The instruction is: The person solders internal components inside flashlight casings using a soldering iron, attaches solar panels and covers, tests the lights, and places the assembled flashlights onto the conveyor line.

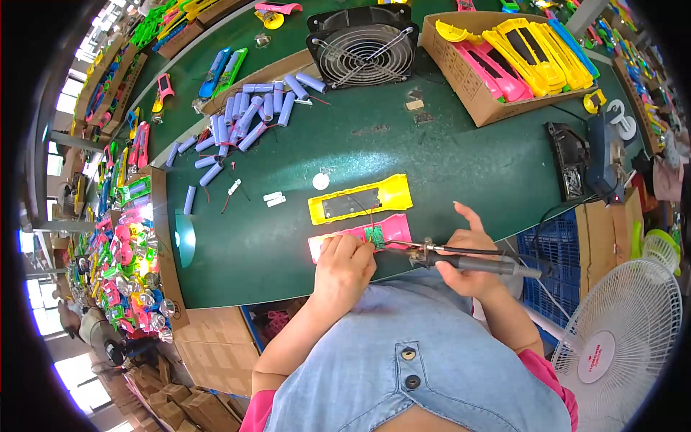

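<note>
Lower centre of the frame: the pink housing (398,227) lies on the green table (468,169), a green circuit board (375,235) on it. The left hand (344,268) rests at the housing beside the board, fingers bunched; whether they pinch anything cannot be told. The right hand (466,268) grips a soldering iron (497,266), tip near the board; contact unclear. A yellow housing (394,192) lies just above. Purple cells (252,114) sit upper left.
</note>
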`<act>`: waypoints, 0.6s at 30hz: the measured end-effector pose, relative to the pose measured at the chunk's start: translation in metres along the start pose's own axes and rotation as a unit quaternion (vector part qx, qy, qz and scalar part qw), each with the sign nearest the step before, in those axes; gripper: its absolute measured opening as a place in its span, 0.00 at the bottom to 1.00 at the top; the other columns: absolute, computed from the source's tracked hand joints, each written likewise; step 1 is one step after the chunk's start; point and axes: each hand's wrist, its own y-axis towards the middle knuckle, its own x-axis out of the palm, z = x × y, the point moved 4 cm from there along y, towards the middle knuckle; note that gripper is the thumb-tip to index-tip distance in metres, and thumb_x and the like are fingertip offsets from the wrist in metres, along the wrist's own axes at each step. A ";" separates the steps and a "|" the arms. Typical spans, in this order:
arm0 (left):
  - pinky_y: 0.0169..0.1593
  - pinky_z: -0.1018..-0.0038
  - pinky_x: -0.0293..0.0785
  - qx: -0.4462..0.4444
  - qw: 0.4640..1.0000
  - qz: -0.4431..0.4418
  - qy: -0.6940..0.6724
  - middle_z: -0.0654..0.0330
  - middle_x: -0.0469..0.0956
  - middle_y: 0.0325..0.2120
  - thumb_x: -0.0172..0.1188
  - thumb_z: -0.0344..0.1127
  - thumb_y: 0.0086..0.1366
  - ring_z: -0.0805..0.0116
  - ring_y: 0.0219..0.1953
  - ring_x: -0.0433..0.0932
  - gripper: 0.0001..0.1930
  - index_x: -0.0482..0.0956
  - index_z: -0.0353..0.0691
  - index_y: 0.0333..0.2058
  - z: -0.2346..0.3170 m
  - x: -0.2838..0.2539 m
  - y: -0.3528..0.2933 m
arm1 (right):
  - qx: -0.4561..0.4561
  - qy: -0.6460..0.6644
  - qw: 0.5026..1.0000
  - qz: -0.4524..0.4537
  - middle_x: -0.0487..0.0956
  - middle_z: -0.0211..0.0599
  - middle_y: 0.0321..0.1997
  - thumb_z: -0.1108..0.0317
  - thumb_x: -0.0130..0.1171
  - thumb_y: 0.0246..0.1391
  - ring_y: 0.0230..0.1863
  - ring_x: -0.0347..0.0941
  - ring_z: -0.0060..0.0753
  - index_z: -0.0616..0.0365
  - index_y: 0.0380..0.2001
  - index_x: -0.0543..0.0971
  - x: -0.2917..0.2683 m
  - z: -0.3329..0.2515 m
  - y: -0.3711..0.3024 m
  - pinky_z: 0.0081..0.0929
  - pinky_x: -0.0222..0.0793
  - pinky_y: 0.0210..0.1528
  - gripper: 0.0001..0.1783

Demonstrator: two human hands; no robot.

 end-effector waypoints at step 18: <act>0.29 0.68 0.65 -0.142 0.987 0.064 0.045 0.59 0.71 0.19 0.61 0.27 0.49 0.61 0.24 0.72 0.11 0.66 0.38 0.27 -0.043 -0.011 0.037 | 0.004 -0.125 0.992 0.032 0.78 0.29 0.27 0.77 0.56 0.43 0.26 0.74 0.25 0.53 0.42 0.72 0.017 0.043 0.027 0.42 0.41 0.64 0.19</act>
